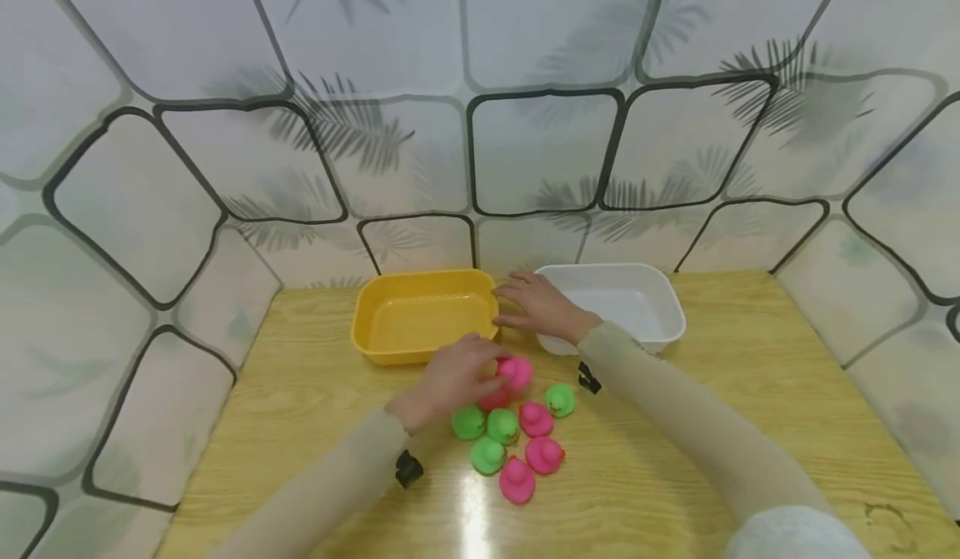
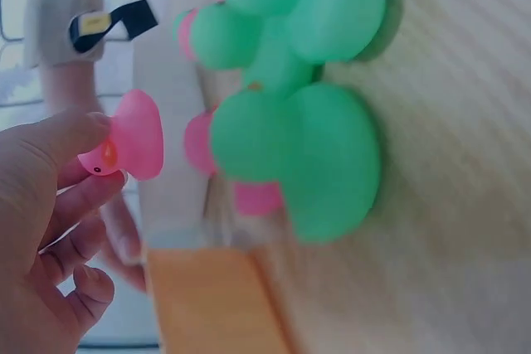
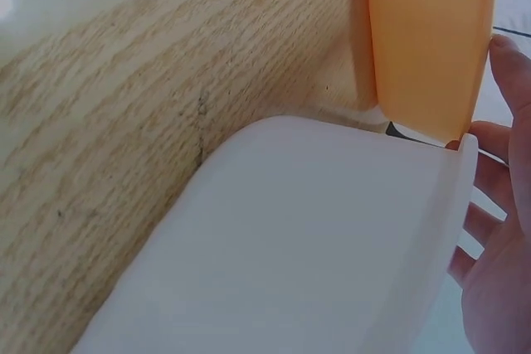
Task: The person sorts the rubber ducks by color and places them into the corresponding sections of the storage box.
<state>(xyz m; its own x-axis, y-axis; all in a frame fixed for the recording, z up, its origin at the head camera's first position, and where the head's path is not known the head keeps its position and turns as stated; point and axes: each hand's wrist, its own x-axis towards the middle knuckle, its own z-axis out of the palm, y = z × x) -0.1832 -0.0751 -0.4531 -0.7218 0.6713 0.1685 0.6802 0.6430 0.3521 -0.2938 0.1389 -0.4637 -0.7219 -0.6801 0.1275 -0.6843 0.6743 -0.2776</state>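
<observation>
The left hand (image 1: 453,376) pinches a pink duck (image 2: 143,134) near the frame's center; the right hand (image 1: 542,305), upper right of it, holds nothing, its fingers extended by the yellow tray (image 1: 390,354)'s right rim, contact uncertain. Little seems done: one duck is raised, while four green ducks (image 1: 487,455) and four more pink ducks (image 1: 544,455) remain in a cluster at lower center, crowded enough to hinder picking. The right forearm crosses the white tray (image 1: 678,324)'s lower left corner. A patterned wall covering (image 1: 547,151) fills the upper frame.
</observation>
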